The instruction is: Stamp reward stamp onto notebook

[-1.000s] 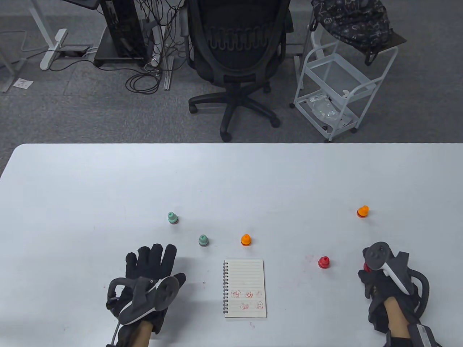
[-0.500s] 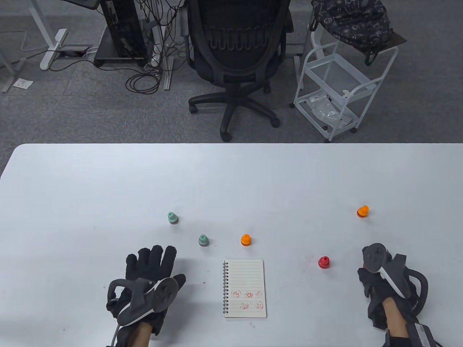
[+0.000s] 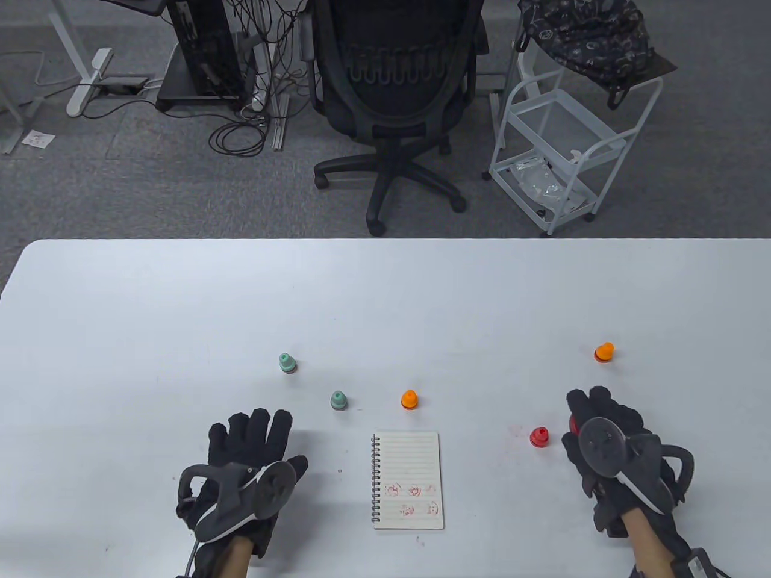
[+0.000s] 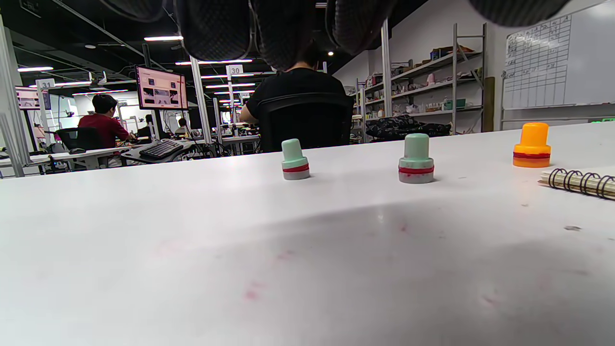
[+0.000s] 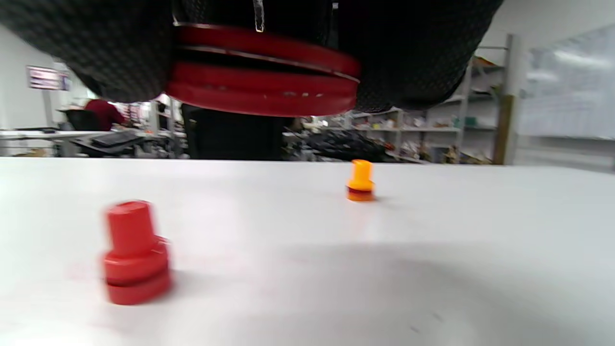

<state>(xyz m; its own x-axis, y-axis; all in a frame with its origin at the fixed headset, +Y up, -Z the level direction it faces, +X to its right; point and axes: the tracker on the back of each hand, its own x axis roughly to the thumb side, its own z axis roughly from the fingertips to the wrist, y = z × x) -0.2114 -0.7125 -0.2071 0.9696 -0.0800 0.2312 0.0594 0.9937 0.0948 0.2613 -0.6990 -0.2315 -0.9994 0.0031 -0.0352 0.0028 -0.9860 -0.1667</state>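
A small spiral-bound lined notebook point(image 3: 408, 480) lies open between the two gloved hands, its lower page already carrying four red stamp marks; the upper lines are blank. The right hand point(image 3: 608, 442) grips a red round plastic stamp point(image 5: 262, 72), held above the table, so pressing it down on the page is left. The left hand point(image 3: 250, 457) rests flat, fingers spread, holding nothing. Another red knobbed stamp point(image 3: 539, 436) stands just left of the right hand, directly in the path to the notebook.
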